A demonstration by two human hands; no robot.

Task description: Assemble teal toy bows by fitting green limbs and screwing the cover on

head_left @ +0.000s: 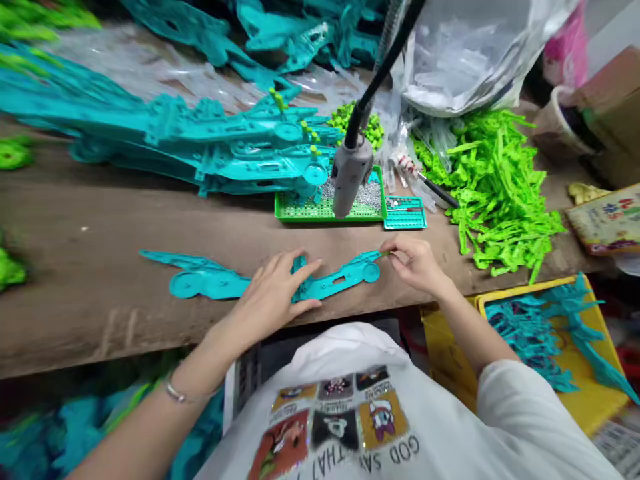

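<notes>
Head view. I am watching both hands working at the near edge of the wooden table [100,220]. The left hand [273,293] is lying flat, fingers loosely spread, pressing down on the middle of a long teal part [205,283] at 6 o'clock in the frame. The right hand [417,267] is pinching thumb and forefinger on what looks like a small green peg [384,253], touching the part's right tip. The peg is too small for me to be sure of it.

Risks, as I am judging them: the part is lying close to the table's near edge, so an uneven push from the flat palm could be sliding it off. The peg could be slipping from the pinch and dropping toward the yellow crate [450,347] at 4 o'clock. The hanging screwdriver [350,173] at 12 o'clock is dangling over the green screw tray [325,212], and a bump could be scattering screws.

Counting:
- one teal part under the hands
- one peg
- one screwdriver
- two trays, the green one and a smaller teal tray [405,215]
- one crate

The teal stack [200,133] at 11 o'clock and the green pile [495,173] at 2 o'clock are too dense to count.
</notes>
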